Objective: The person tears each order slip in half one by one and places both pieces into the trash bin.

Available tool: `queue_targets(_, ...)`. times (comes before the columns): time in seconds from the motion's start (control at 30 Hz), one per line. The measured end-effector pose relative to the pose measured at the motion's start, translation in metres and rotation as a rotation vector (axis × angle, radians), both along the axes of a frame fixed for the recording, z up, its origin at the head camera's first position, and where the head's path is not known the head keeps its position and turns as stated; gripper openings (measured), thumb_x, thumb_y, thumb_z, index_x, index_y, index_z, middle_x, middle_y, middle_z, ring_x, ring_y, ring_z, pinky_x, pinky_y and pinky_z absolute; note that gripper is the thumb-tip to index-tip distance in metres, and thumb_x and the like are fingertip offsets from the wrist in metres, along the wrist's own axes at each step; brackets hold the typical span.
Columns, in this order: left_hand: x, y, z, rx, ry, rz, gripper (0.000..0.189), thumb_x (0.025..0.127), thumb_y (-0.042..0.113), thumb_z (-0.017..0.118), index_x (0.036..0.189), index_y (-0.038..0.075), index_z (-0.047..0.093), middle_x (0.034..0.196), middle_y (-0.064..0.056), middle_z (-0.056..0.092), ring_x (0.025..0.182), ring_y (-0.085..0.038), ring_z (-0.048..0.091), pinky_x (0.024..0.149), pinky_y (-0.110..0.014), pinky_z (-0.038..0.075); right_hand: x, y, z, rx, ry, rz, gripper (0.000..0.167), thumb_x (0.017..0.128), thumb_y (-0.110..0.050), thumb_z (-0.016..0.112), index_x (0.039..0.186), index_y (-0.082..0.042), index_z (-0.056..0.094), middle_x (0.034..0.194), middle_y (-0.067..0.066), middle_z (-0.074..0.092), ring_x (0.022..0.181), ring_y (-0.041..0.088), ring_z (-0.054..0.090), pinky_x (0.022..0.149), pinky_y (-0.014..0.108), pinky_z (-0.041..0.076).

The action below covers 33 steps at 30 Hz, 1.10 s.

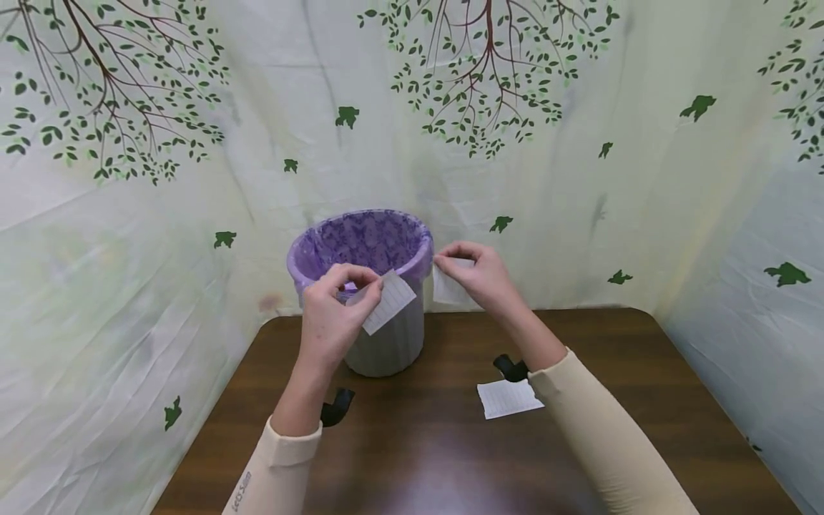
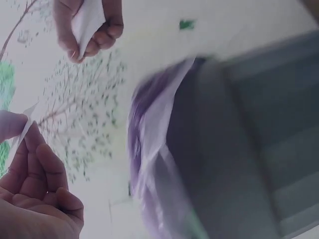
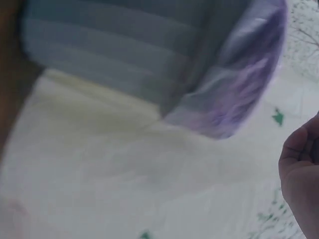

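In the head view a grey bin (image 1: 386,347) stands on the table, lined with a purple patterned bag (image 1: 423,257) folded over its rim. My left hand (image 1: 335,315) is in front of the bin's rim and pinches a small piece of lined paper (image 1: 394,304) between thumb and fingertips. To the right of the bin, my right hand (image 1: 479,275) pinches another piece of paper (image 1: 450,290), partly hidden behind the fingers. The left wrist view shows both the left hand (image 2: 37,184) and the right hand (image 2: 89,32) with paper. Only part of the right hand (image 3: 301,169) appears in its own wrist view.
A third piece of lined paper (image 1: 508,398) lies on the brown wooden table (image 1: 412,443), partly under the right forearm. Behind the table hangs a pale cloth (image 1: 566,214) printed with branches and green leaves. Black wrist mounts (image 1: 337,408) stick out from the sleeves.
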<state>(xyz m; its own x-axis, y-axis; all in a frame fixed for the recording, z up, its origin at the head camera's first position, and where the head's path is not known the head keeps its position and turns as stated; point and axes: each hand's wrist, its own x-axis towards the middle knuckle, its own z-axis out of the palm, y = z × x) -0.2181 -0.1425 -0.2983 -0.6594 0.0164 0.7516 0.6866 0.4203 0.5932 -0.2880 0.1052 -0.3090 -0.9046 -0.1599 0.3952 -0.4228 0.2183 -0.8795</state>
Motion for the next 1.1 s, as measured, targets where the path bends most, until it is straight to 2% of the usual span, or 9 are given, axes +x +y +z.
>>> queue_targets(0.17, -0.023, -0.011, 0.024, 0.052, -0.011, 0.052, 0.006, 0.092, 0.009, 0.08, 0.094, 0.004, 0.078, 0.089, -0.012, 0.075, 0.084, -0.009, 0.061, 0.075, -0.018, 0.047, -0.012, -0.03, 0.03, -0.041, 0.053, 0.058, 0.017, 0.099, -0.027, 0.076, 0.105, -0.012, 0.08, 0.113, 0.006, 0.077, 0.115, 0.019, 0.068, 0.099, 0.038, 0.053)
queue_targets(0.27, -0.034, -0.018, 0.031, 0.059, -0.05, 0.093, 0.009, 0.092, 0.012, 0.081, 0.094, 0.004, 0.078, 0.089, -0.012, 0.074, 0.081, -0.011, 0.059, 0.069, -0.018, 0.045, -0.02, -0.044, 0.038, -0.041, 0.074, 0.077, 0.016, 0.099, -0.026, 0.076, 0.105, -0.012, 0.081, 0.111, 0.007, 0.078, 0.112, 0.019, 0.069, 0.1, 0.04, 0.053)
queue_targets(0.4, -0.044, -0.024, 0.035, 0.075, -0.103, 0.141, 0.012, 0.094, 0.016, 0.08, 0.096, 0.005, 0.078, 0.09, -0.007, 0.073, 0.081, -0.012, 0.058, 0.065, -0.017, 0.045, -0.032, -0.056, 0.043, -0.034, 0.078, 0.054, 0.018, 0.099, -0.027, 0.076, 0.105, -0.011, 0.081, 0.111, 0.007, 0.079, 0.111, 0.018, 0.069, 0.101, 0.039, 0.053)
queue_targets(0.6, -0.056, -0.031, 0.035, 0.078, -0.153, 0.185, 0.013, 0.096, 0.019, 0.078, 0.101, 0.006, 0.078, 0.093, -0.004, 0.072, 0.086, -0.014, 0.059, 0.067, -0.017, 0.046, -0.049, -0.071, 0.046, -0.036, 0.086, 0.016, 0.019, 0.099, -0.025, 0.076, 0.106, -0.008, 0.081, 0.111, 0.009, 0.08, 0.109, 0.019, 0.07, 0.096, 0.033, 0.053)
queue_targets(0.83, -0.074, -0.034, 0.031, 0.09, -0.122, 0.24, 0.014, 0.097, 0.018, 0.077, 0.1, 0.004, 0.077, 0.093, -0.008, 0.073, 0.083, -0.013, 0.059, 0.068, -0.018, 0.045, -0.058, -0.087, 0.041, -0.104, 0.096, -0.044, 0.018, 0.097, -0.02, 0.078, 0.101, -0.003, 0.081, 0.106, 0.014, 0.08, 0.1, 0.02, 0.07, 0.085, 0.025, 0.051)
queue_targets(1.0, -0.082, -0.037, 0.024, 0.003, -0.126, 0.268, 0.012, 0.096, 0.015, 0.077, 0.099, 0.003, 0.078, 0.094, -0.014, 0.075, 0.083, -0.017, 0.059, 0.07, -0.019, 0.044, -0.062, -0.099, 0.035, -0.13, 0.137, -0.138, 0.016, 0.097, -0.018, 0.078, 0.1, -0.003, 0.082, 0.107, 0.014, 0.081, 0.103, 0.024, 0.073, 0.088, 0.027, 0.053)
queue_targets(1.1, -0.083, -0.039, 0.021, -0.057, -0.146, 0.28, 0.013, 0.096, 0.015, 0.076, 0.099, 0.003, 0.078, 0.094, -0.015, 0.076, 0.083, -0.02, 0.061, 0.071, -0.022, 0.045, -0.062, -0.104, 0.032, -0.107, 0.169, -0.173, 0.016, 0.097, -0.019, 0.077, 0.101, -0.004, 0.082, 0.108, 0.013, 0.081, 0.106, 0.026, 0.074, 0.092, 0.031, 0.056)
